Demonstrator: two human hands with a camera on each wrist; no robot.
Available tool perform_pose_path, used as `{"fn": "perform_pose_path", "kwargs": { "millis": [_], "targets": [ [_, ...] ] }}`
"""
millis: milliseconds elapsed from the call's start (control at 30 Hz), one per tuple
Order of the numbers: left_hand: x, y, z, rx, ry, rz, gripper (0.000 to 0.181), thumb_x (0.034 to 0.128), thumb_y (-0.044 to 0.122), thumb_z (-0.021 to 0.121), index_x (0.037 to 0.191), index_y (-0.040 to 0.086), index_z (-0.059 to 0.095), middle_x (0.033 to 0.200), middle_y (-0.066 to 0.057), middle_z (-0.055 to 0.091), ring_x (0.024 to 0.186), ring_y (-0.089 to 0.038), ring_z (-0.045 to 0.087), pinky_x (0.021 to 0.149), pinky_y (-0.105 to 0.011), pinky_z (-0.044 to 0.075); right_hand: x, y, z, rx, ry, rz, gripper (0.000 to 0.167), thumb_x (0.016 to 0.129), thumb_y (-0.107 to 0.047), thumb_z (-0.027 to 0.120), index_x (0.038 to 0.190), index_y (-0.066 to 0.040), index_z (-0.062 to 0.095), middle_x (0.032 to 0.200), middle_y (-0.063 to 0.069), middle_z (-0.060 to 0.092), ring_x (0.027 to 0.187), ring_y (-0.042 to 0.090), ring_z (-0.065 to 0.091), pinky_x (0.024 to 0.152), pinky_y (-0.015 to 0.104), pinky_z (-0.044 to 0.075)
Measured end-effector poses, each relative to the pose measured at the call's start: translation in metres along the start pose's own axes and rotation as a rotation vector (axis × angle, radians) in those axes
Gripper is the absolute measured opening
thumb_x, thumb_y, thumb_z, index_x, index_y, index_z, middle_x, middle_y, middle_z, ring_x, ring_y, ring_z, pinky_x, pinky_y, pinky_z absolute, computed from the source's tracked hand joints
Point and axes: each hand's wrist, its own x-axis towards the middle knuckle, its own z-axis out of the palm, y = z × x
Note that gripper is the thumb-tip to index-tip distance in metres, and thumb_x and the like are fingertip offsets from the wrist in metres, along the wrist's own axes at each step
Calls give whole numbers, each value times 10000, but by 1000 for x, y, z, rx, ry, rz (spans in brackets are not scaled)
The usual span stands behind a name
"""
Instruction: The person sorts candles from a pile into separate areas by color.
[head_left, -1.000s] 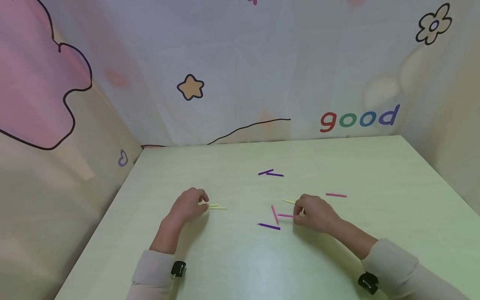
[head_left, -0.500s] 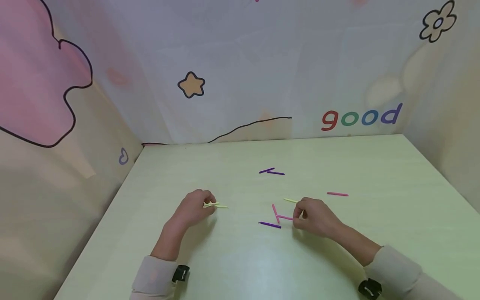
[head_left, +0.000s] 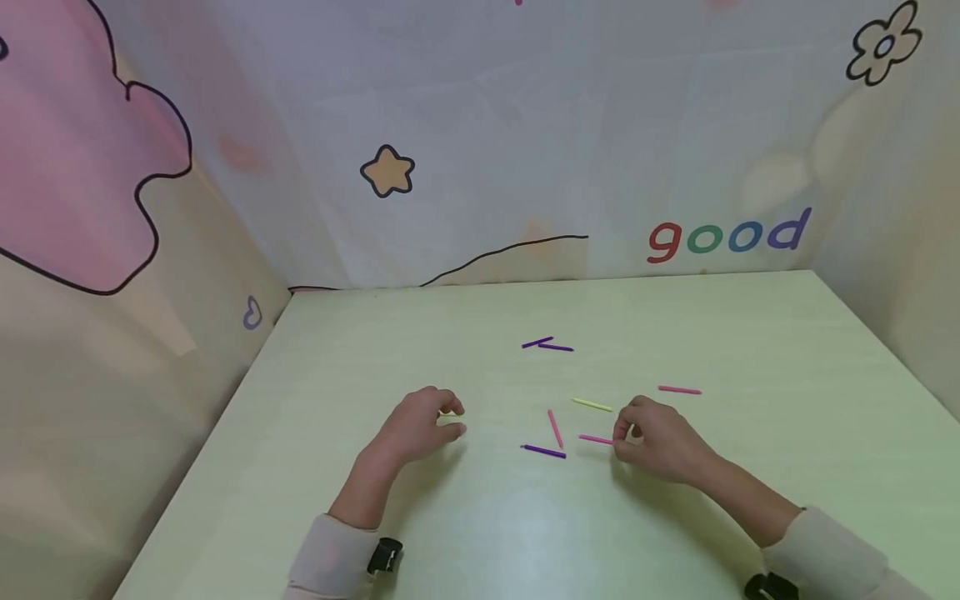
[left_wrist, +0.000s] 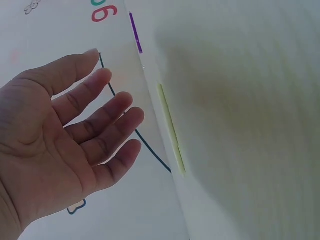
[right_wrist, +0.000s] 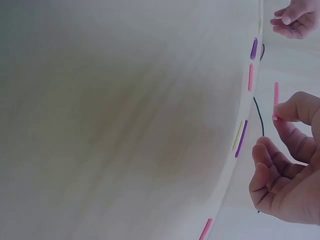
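Note:
My right hand pinches one end of a pink stick between thumb and forefinger; in the right wrist view the pink stick stands out from the fingertips. The left hand has its fingers loosely bent and spread from the thumb, holding nothing. Yellow-green sticks lie on the table beside it, mostly hidden by that hand in the head view. Between the hands lie a pink stick, a purple stick and a yellow-green stick.
Two purple sticks touch or cross farther back on the pale table. Another pink stick lies beyond the right hand. A printed cloth stands behind the table and along its sides.
The left hand has let go of a yellow-green stick and moved right, its fingers spreading. My right hand has drawn the pink stick rightward, apart from the other pink one.

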Motion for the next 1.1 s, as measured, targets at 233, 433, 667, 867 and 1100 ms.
{"fn": "perform_pose_path", "kwargs": {
  "millis": [233,433,667,867,1100],
  "targets": [
    [3,13,0,-42,-75,12,240,825,186,700,1039,88,655,1050,-84,585,964,-281,542,785,-390,434,-4,7,-9,1,7,-7,118,746,-32,635,735,-144,602,861,-13,542,753,186,548,657,342,443],
    [7,20,4,19,-90,39,248,820,208,705,1039,103,661,1045,-69,582,965,-250,540,774,-371,437,-6,13,-19,-5,6,-23,139,764,-33,660,738,-155,601,836,-41,542,757,185,557,677,358,448],
    [9,31,14,116,-78,97,256,800,250,708,1014,114,677,1022,-57,589,875,-202,548,729,-349,438,-11,26,-30,13,6,-27,137,768,-21,682,748,-137,614,787,-80,542,920,312,582,802,461,434],
    [13,37,22,176,-76,124,271,781,292,707,1011,149,686,1024,-40,598,860,-183,556,712,-348,426,-15,39,-36,46,-19,-1,113,792,-45,692,787,-125,613,841,-56,534,786,158,560,674,333,440],
    [19,45,28,227,-66,164,282,766,318,706,1005,169,693,993,-5,603,832,-152,555,697,-324,417,-17,52,-43,28,-10,30,121,798,-27,681,780,-123,609,850,-27,540,750,137,534,621,299,431]
  ]
}}
